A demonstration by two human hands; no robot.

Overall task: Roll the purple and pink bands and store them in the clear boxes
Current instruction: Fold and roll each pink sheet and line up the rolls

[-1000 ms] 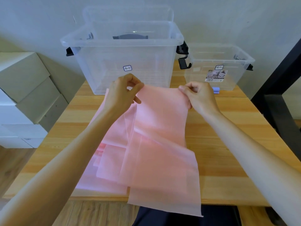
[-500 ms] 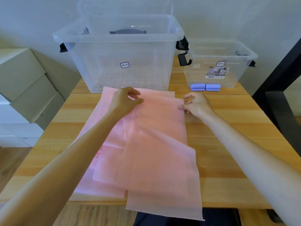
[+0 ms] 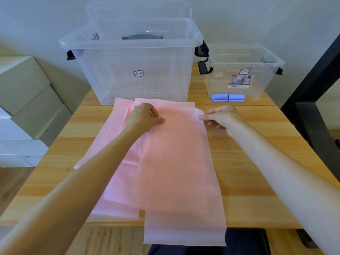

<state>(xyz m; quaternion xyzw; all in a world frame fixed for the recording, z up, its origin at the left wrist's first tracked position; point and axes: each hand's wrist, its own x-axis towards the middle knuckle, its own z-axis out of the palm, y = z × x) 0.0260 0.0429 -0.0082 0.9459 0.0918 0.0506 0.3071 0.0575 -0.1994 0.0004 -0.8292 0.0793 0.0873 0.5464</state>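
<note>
A long pink band lies flat down the middle of the wooden table, its near end hanging over the front edge. It covers a pile of other pink bands. My left hand pinches the band's far left corner. My right hand pinches its far right corner against the table. Two rolled purple bands lie in front of the small clear box. The large clear box stands behind the pink pile.
A clear lid leans on the wall behind the large box. Grey and white cartons are stacked left of the table. A black frame stands at the right.
Both hands have lowered the pink band's far end from the air down onto the table, laying it flat. The purple rolls, hidden behind my right hand before, now show.
</note>
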